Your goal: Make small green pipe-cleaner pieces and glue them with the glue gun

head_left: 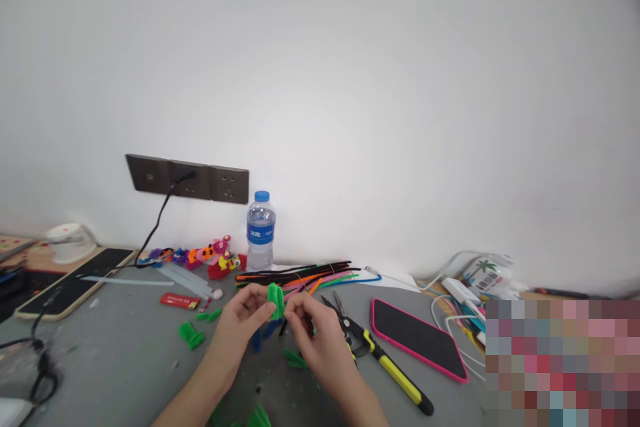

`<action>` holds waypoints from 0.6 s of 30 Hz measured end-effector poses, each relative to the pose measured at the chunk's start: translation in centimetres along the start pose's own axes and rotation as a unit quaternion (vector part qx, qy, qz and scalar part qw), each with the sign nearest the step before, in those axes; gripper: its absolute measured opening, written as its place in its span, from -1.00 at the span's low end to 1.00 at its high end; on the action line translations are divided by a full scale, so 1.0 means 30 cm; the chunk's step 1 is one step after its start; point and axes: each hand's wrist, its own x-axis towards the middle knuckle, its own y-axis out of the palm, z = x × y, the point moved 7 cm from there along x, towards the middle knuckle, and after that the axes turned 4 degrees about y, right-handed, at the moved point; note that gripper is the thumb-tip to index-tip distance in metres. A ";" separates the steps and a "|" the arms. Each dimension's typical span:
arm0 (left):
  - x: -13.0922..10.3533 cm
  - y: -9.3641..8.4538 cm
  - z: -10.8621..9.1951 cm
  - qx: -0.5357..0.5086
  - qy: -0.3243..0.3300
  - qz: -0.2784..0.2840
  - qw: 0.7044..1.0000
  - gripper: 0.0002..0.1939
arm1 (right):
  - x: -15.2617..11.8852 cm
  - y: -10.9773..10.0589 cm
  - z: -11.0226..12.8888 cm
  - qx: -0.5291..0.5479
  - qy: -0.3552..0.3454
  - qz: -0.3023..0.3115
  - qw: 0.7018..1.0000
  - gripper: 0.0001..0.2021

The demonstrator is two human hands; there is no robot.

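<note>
My left hand [244,317] is closed, pinching a folded bundle of bright green pipe cleaner [275,301] between thumb and fingers. Close by on its right, my right hand [320,328] has its fingertips pressed together; whatever they hold is too small to make out. Below the hands lies another green pipe cleaner piece [296,359], with a further green bundle [191,335] to the left. Part of a green piece [259,416] shows at the bottom edge. Yellow-and-black pliers [400,373] lie right of my right hand.
Behind my hands, loose pipe cleaners [300,275] in several colours lie near a water bottle [261,233]. A pink-cased phone [419,339] lies right, another phone [75,283] left. Glue sticks [186,280], a red USB stick [179,301] and small colourful figures [210,255] lie left of centre.
</note>
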 end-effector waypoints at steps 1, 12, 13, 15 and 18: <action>0.000 0.000 0.000 0.000 0.000 0.001 1.000 -0.78 | 0.001 0.000 0.000 0.000 0.000 0.001 1.000 -0.88; 0.001 -0.001 -0.002 -0.007 -0.001 -0.004 1.000 -0.76 | 0.002 -0.001 0.004 -0.004 -0.003 -0.002 1.000 -0.88; 0.002 -0.001 -0.001 -0.006 -0.003 -0.003 1.000 -0.76 | 0.002 0.000 0.003 -0.002 -0.003 -0.002 1.000 -0.88; 0.003 -0.002 0.000 -0.007 -0.003 -0.003 1.000 -0.77 | 0.001 0.001 0.003 -0.001 -0.002 -0.001 1.000 -0.88; 0.003 -0.004 0.003 -0.004 0.000 -0.001 1.000 -0.77 | 0.000 0.000 0.005 -0.002 0.000 -0.001 1.000 -0.88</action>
